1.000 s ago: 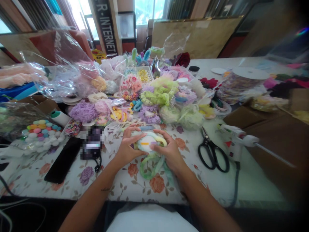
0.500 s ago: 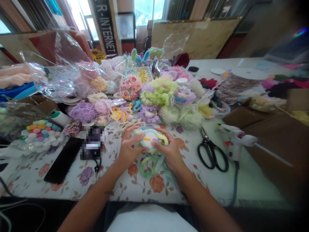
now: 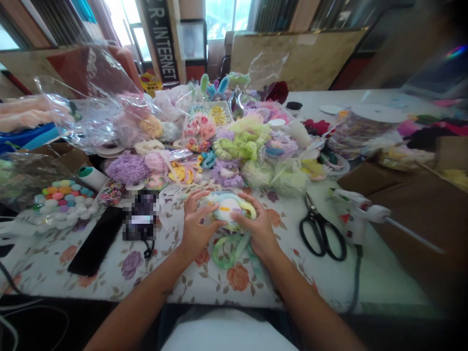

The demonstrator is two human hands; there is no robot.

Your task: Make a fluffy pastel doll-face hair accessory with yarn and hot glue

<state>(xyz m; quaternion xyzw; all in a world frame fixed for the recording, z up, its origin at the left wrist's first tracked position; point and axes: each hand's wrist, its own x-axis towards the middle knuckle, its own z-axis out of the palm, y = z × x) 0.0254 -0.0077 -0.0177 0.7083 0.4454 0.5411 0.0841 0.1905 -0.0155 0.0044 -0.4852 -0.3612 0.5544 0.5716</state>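
Between my two hands is a round pastel ribbon piece (image 3: 228, 206) with a white centre and a small orange strip on it. My left hand (image 3: 197, 222) grips its left side, fingers curved round the edge. On the right side my right hand (image 3: 258, 224) holds it, the thumb pressed on the front near the white centre. A pale green ribbon (image 3: 228, 253) hangs or lies in loops just below the piece, over the flowered cloth (image 3: 175, 287).
Black scissors (image 3: 321, 234) and a white glue gun (image 3: 353, 214) lie to the right. Two phones, one black (image 3: 95, 241), are at the left, near colourful pompoms (image 3: 64, 202). Behind my hands is a heap of yarn, lace (image 3: 243, 139) and plastic bags.
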